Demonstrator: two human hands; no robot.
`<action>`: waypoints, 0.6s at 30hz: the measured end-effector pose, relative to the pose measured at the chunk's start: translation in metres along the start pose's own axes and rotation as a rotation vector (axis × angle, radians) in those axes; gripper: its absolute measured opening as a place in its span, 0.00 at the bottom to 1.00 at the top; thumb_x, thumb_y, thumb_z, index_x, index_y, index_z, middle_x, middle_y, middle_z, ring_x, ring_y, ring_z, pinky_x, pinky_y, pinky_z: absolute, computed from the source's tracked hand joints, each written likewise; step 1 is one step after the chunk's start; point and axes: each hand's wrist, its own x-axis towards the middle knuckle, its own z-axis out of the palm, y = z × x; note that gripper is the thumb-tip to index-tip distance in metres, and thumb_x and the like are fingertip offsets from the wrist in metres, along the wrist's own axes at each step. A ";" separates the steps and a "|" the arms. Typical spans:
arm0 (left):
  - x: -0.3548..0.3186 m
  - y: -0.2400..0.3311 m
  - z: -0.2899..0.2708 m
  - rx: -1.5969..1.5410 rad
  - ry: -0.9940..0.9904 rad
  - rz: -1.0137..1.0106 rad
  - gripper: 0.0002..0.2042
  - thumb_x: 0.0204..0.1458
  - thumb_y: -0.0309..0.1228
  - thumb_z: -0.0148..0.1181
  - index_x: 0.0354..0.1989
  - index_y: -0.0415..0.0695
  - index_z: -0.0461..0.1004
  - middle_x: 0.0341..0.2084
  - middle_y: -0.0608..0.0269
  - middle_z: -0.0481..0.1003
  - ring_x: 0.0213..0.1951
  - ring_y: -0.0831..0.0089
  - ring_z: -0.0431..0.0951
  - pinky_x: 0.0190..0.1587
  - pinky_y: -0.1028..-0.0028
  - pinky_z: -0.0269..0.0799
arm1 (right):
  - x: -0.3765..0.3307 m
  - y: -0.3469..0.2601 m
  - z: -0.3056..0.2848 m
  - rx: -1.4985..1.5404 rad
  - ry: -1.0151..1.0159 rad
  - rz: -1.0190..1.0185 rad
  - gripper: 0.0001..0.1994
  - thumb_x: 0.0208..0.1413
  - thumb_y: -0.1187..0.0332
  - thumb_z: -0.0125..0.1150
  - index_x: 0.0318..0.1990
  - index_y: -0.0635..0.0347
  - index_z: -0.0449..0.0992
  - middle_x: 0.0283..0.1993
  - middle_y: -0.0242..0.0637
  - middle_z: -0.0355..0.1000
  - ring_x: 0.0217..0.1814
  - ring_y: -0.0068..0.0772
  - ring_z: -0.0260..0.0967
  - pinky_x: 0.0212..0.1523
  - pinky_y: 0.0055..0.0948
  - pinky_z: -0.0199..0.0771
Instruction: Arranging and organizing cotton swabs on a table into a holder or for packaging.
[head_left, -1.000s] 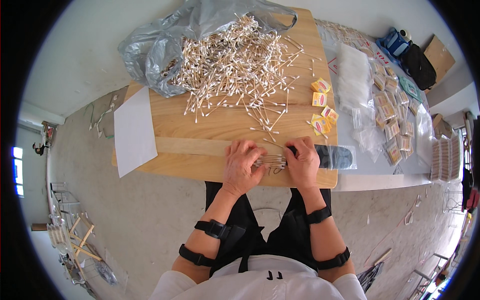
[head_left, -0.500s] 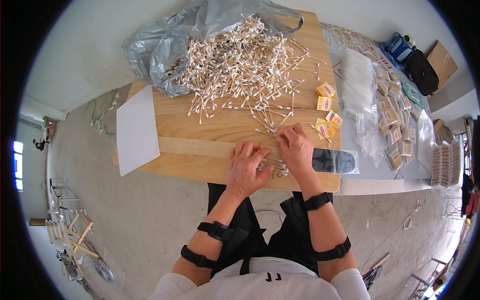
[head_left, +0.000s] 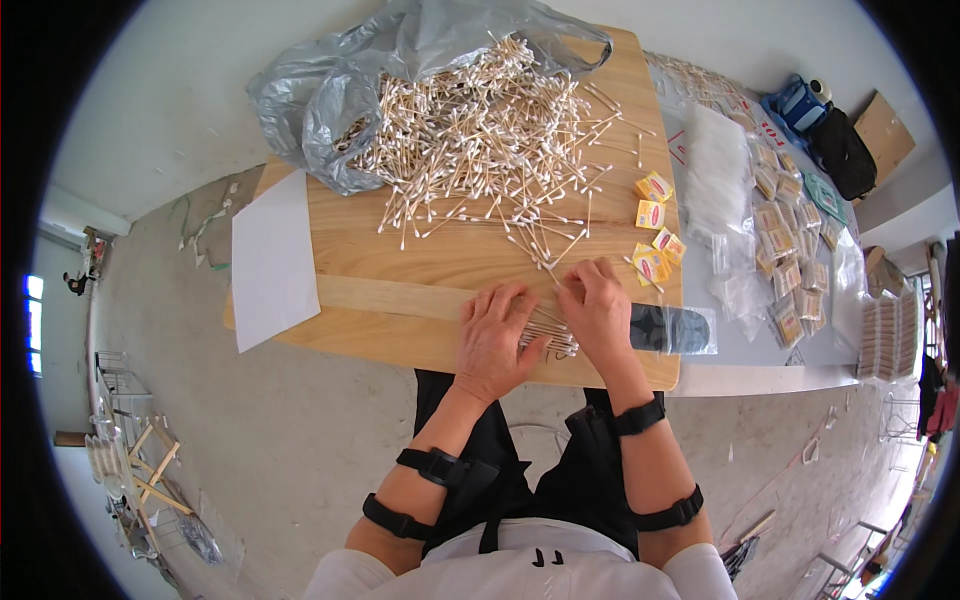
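Left fingers point(head_left: 500, 308) clasp a partly hidden swab row point(head_left: 552, 336), right fingers point(head_left: 580, 285) seemingly pinch one swab point(head_left: 553, 274) near yellow packets point(head_left: 649, 264).

A row of white-tipped cotton swabs point(head_left: 550, 334) with pale sticks lies nearly parallel between the hands point(head_left: 492, 340).

The table point(head_left: 390, 268) is smooth pale wood with visible grain and a soft sheen. Cotton swabs point(head_left: 470, 150) have thin, wooden-looking sticks and matt white cotton tips. The grey bag point(head_left: 290, 115) is thin, crinkled, glossy plastic; the clear sleeves point(head_left: 715, 165) are shiny plastic film. The white sheet point(head_left: 275, 265) looks like smooth matt paper, the straps point(head_left: 640, 417) like matt black cloth, the floor point(head_left: 300, 440) like rough, dull concrete.
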 end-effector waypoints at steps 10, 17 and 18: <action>0.000 0.001 -0.002 -0.035 -0.007 -0.014 0.24 0.40 0.37 0.64 0.48 0.42 0.72 0.48 0.61 0.69 0.51 0.59 0.66 0.52 0.61 0.59 | -0.005 0.017 0.002 -0.048 0.019 -0.033 0.03 0.44 0.76 0.58 0.28 0.62 0.70 0.33 0.43 0.67 0.34 0.50 0.68 0.33 0.43 0.70; 0.001 0.001 -0.002 -0.060 0.016 -0.021 0.24 0.39 0.36 0.65 0.48 0.41 0.71 0.48 0.60 0.69 0.51 0.58 0.66 0.52 0.62 0.59 | -0.009 0.014 -0.010 -0.009 -0.053 -0.158 0.05 0.42 0.78 0.59 0.27 0.65 0.69 0.33 0.43 0.66 0.35 0.49 0.68 0.33 0.41 0.69; 0.001 0.000 -0.002 -0.063 0.028 -0.024 0.24 0.39 0.35 0.65 0.47 0.41 0.72 0.47 0.60 0.69 0.50 0.57 0.66 0.52 0.62 0.59 | -0.008 0.011 -0.011 -0.010 -0.053 -0.158 0.05 0.42 0.78 0.59 0.27 0.65 0.69 0.33 0.43 0.66 0.35 0.49 0.68 0.33 0.41 0.69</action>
